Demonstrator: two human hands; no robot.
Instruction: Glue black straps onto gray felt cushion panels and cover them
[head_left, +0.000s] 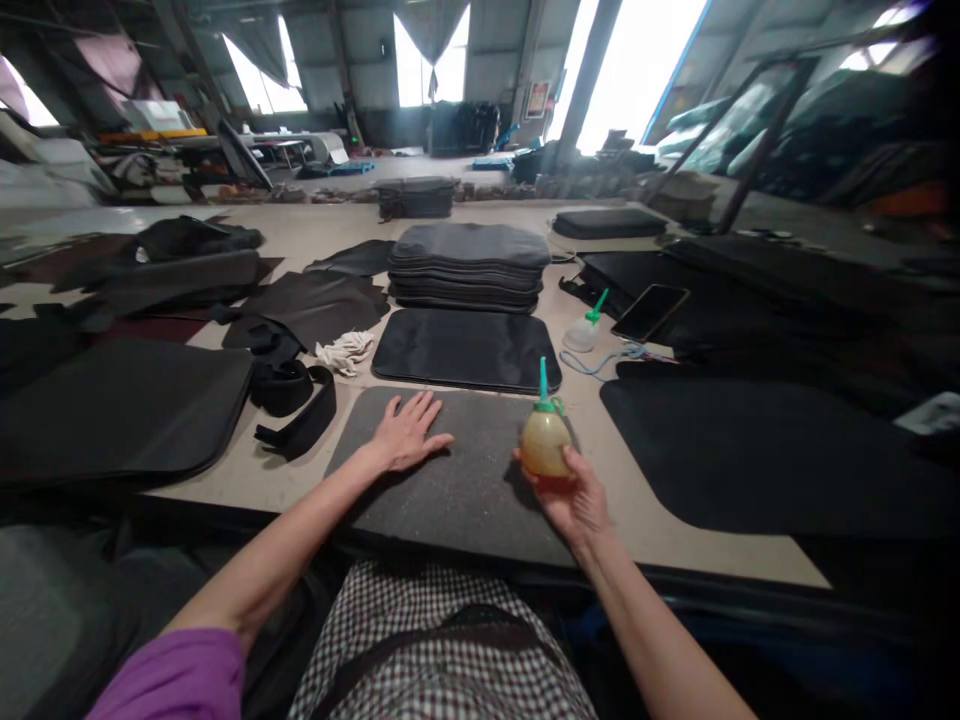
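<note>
My left hand (407,432) lies flat with spread fingers on a dark grey mat (457,500) at the table's front edge. In my right hand (577,505) is a squeeze bottle (546,440) with a green nozzle, held upright above the mat's right side. Yellowish liquid shows through its clear round body, more orange at the bottom. Just beyond the mat lies a smooth black panel (465,348) with rounded corners. Behind that rises a stack of similar dark panels (469,265).
A second green-nozzled bottle (583,332), a phone (650,312) and a blue cord (600,362) lie to the right. Large black sheets (780,450) cover the right side. On the left are white gloves (345,352), black strips (304,410) and a black sheet (120,405).
</note>
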